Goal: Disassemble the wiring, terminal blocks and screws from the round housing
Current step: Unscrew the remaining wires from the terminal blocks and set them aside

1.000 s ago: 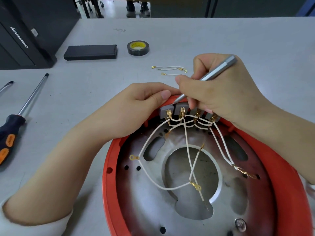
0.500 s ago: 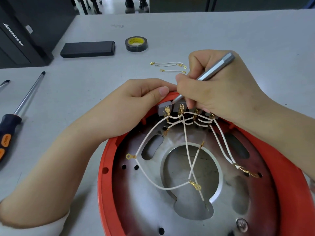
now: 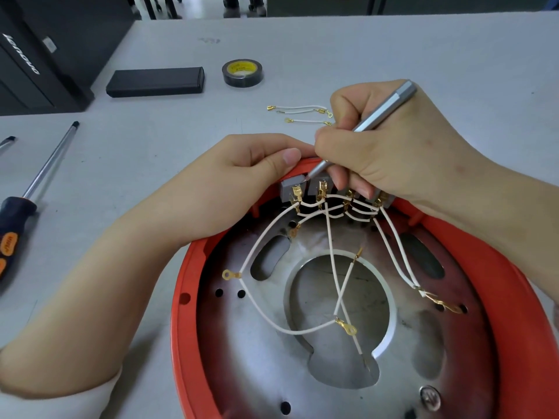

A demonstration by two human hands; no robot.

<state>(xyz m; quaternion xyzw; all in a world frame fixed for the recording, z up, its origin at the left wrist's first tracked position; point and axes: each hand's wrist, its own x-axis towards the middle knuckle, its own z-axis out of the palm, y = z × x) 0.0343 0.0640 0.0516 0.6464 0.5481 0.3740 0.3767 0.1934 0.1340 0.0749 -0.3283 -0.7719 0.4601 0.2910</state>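
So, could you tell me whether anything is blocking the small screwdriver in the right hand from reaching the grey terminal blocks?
Nothing visible does. The right hand holds the silver screwdriver with its tip already at the top of the grey terminal blocks. The left hand grips the red housing rim beside them, clear of the tip.

A pale grey surface (image 3: 393, 49) fills the view; a black cabinet (image 3: 39, 55) stands at left, chair legs (image 3: 242, 6) beyond.
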